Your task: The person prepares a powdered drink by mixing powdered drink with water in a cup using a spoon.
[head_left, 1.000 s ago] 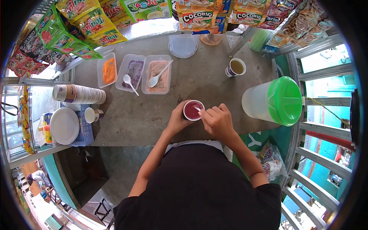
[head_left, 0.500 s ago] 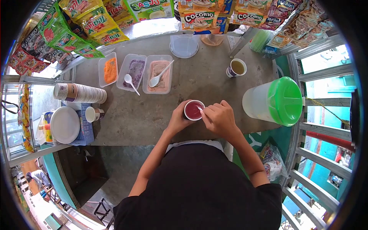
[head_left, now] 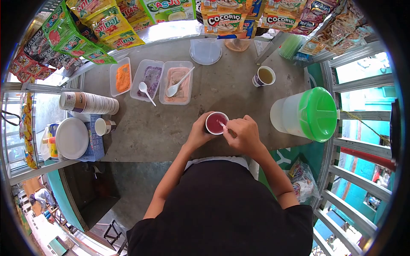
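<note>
My left hand (head_left: 200,131) is wrapped round a paper cup (head_left: 216,123) of dark red drink, near the front of the table. Pinched in my right hand (head_left: 243,135) is a white plastic spoon (head_left: 221,123), its lower end dipped in the red liquid and its handle mostly hidden by my fingers. Beyond, to the right, stands another paper cup (head_left: 264,76) with a yellowish-brown drink. Three plastic tubs hold orange powder (head_left: 123,77), purple powder (head_left: 150,80) and pinkish powder (head_left: 176,81); white spoons lie in the purple and pink ones.
A clear jug with a green lid (head_left: 318,114) lies at the right. Stacked paper cups (head_left: 92,104), a single cup (head_left: 104,126) and a white round lid (head_left: 72,138) are at the left. Drink sachets (head_left: 224,21) hang along the far edge; metal bars (head_left: 363,114) line the right side.
My right hand has shifted slightly down and left, moving the spoon within the red drink. My left hand keeps the cup in nearly the same place.
</note>
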A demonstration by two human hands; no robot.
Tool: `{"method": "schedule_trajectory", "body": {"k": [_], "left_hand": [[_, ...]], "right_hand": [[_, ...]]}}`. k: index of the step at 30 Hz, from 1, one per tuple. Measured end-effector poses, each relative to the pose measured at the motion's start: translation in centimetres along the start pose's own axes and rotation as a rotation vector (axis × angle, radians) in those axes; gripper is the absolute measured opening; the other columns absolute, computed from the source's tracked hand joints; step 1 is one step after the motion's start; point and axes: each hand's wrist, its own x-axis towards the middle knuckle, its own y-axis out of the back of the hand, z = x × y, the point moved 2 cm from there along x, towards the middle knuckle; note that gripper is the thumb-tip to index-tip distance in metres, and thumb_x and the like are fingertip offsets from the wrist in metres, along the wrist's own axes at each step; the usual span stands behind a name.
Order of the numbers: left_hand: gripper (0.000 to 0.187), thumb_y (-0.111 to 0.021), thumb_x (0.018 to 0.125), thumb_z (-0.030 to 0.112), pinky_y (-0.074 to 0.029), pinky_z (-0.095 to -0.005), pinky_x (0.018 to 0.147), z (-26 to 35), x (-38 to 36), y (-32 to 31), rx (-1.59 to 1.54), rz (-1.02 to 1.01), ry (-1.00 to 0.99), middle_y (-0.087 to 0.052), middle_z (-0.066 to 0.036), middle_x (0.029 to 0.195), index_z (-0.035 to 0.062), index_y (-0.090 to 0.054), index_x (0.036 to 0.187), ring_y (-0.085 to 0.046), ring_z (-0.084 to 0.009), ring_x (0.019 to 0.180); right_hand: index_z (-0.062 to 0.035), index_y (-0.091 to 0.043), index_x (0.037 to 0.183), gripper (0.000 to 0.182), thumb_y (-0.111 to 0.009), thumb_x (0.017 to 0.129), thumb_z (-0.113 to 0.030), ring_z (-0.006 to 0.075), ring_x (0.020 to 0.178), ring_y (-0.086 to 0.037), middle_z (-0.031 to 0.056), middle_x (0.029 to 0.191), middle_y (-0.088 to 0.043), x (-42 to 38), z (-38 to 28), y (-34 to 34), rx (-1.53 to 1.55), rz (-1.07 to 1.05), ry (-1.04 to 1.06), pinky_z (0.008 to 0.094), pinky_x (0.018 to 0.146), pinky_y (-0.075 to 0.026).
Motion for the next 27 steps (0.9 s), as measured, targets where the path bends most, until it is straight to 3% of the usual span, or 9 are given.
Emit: {"method": "schedule_trajectory", "body": {"k": [2, 7, 14, 17, 19, 27], "left_hand": [[0.065, -0.088, 0.07, 0.01, -0.053, -0.0369, 0.095, 0.1, 0.1, 0.0, -0.001, 0.001, 0.01, -0.067, -0.014, 0.122, 0.0024, -0.059, 0.127, -0.066, -0.027, 0.112], [0.065, -0.088, 0.069, 0.01, -0.052, -0.0375, 0.095, 0.2, 0.1, 0.1, 0.007, -0.005, 0.005, -0.066, -0.014, 0.123, 0.0023, -0.059, 0.127, -0.066, -0.0278, 0.113], [0.065, -0.088, 0.068, 0.009, -0.052, -0.0369, 0.096, -0.2, 0.0, 0.0, -0.01, 0.0, 0.01, -0.066, -0.014, 0.123, 0.0023, -0.059, 0.126, -0.065, -0.0286, 0.113], [0.065, -0.088, 0.068, 0.008, -0.052, -0.0369, 0.096, -0.2, 0.0, 0.0, -0.002, -0.004, -0.009, -0.066, -0.014, 0.124, 0.0026, -0.06, 0.127, -0.065, -0.0287, 0.113], [0.065, -0.088, 0.068, 0.008, -0.052, -0.0369, 0.095, -0.2, 0.0, 0.0, -0.007, -0.003, -0.006, -0.066, -0.014, 0.124, 0.0026, -0.06, 0.126, -0.065, -0.0286, 0.113], [0.065, -0.088, 0.068, 0.008, -0.052, -0.0368, 0.095, -0.1, 0.1, 0.0, -0.008, -0.01, 0.016, -0.066, -0.013, 0.123, 0.0027, -0.06, 0.127, -0.066, -0.0285, 0.113]], "right_hand": [[-0.0089, -0.06, 0.073, 0.013, -0.068, 0.083, -0.012, 0.0268, 0.058, -0.057, 0.0068, 0.065, -0.061, 0.0, 0.0, 0.0, 0.077, -0.031, -0.049, 0.0381, 0.06, -0.037], [-0.0089, -0.058, 0.072, 0.015, -0.068, 0.083, -0.011, 0.0276, 0.055, -0.055, 0.0068, 0.062, -0.059, 0.1, 0.3, -0.3, 0.005, 0.127, -0.048, 0.0386, 0.058, -0.036], [-0.0098, -0.057, 0.07, 0.019, -0.069, 0.084, -0.012, 0.0266, 0.051, -0.049, 0.0044, 0.06, -0.055, -0.7, 0.7, -0.4, 0.165, 0.019, -0.168, 0.0378, 0.057, -0.033], [-0.0102, -0.056, 0.069, 0.02, -0.069, 0.084, -0.012, 0.0263, 0.049, -0.047, 0.0037, 0.058, -0.052, -0.7, 1.1, -0.5, 0.134, 0.152, -0.206, 0.0371, 0.057, -0.033], [-0.0111, -0.058, 0.069, 0.02, -0.072, 0.083, -0.008, 0.0202, 0.045, -0.04, 0.0007, 0.051, -0.043, -1.1, 1.6, -0.9, 0.095, 0.183, -0.167, 0.0339, 0.055, -0.032], [-0.0107, -0.058, 0.069, 0.021, -0.074, 0.083, -0.008, 0.0201, 0.045, -0.04, 0.0012, 0.051, -0.043, -1.5, 1.6, -1.0, 0.193, 0.193, -0.252, 0.0344, 0.054, -0.032]]}}
